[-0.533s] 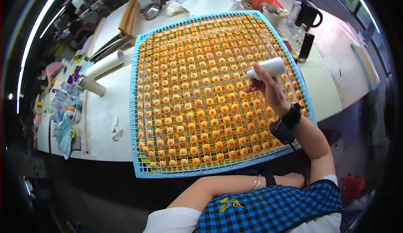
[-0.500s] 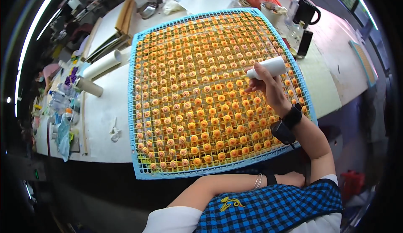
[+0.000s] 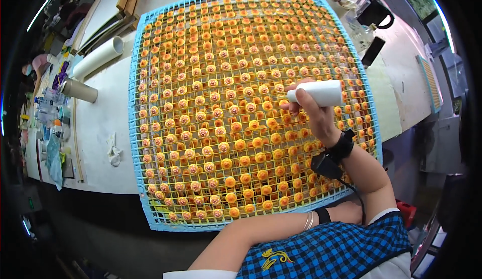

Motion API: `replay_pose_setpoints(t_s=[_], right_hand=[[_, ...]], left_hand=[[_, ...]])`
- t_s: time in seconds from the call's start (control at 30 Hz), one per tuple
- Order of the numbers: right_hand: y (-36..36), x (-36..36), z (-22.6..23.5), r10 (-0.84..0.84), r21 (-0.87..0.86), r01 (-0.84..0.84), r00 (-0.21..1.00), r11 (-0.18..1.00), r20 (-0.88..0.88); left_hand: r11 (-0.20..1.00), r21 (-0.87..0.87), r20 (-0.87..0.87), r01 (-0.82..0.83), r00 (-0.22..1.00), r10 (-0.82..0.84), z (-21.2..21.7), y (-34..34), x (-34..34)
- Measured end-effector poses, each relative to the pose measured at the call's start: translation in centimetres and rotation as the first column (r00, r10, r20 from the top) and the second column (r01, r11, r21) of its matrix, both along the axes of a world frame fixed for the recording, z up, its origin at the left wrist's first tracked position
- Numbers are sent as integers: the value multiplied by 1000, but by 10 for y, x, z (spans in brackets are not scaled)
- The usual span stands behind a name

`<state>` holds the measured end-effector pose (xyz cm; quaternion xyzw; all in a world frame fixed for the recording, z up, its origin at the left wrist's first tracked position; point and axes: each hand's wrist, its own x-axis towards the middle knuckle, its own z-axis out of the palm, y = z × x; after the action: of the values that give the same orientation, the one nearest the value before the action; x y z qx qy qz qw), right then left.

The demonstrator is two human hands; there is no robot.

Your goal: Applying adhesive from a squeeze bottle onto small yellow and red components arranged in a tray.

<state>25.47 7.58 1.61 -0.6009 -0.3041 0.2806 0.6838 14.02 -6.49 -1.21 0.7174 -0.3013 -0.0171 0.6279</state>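
Observation:
My right hand (image 3: pixel 316 113) is wrapped round a white squeeze bottle (image 3: pixel 324 93), held nearly level with its narrow end to the left. Beneath it lies a large mesh rack (image 3: pixel 134 128) with a light blue frame. Rows of small yellow-orange rosettes (image 3: pixel 260 157) sit on the mesh. Many toward the left have pinkish centres, while those on the near right look plain orange. My left forearm crosses in front of my body, and the left hand (image 3: pixel 350 211) rests by my right elbow, its fingers hidden.
Left of the rack are a white tube (image 3: pixel 98 58), a grey-beige cylinder (image 3: pixel 79 90) and a crumpled white scrap (image 3: pixel 114 151). Beyond its far right corner stand a black kettle (image 3: pixel 376 12) and a black box-shaped item (image 3: pixel 373 52). A corded black device (image 3: pixel 326 166) hangs at my right wrist.
The view has shifted closer, so the rack looks larger and lower. My right hand still holds the bottle, which is now more level. My left arm stays folded across my body.

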Motion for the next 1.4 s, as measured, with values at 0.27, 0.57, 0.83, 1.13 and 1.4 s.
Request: replay_pose_setpoints(t_s=[0.27,0.57,0.83,1.13,1.4], right_hand=[[3,1,-11,113,-48,-110,992,993,58],[3,-6,-9,102,-148,-86,990,985,100],[8,-8,-11,44,-152,-31,995,988,88],[7,-7,-12,48,-167,-37,997,985,56],[7,-6,-11,71,-182,-55,994,982,86]], left_hand=[[979,-194,-135,-59,990,33,-13,-32,5],[997,-77,-79,-19,997,13,-14,-33,3],[990,-127,-50,-54,998,48,-24,-48,3],[984,-174,-135,-32,991,9,-21,-44,5],[990,-139,-113,-3,993,-13,-21,-43,4]])
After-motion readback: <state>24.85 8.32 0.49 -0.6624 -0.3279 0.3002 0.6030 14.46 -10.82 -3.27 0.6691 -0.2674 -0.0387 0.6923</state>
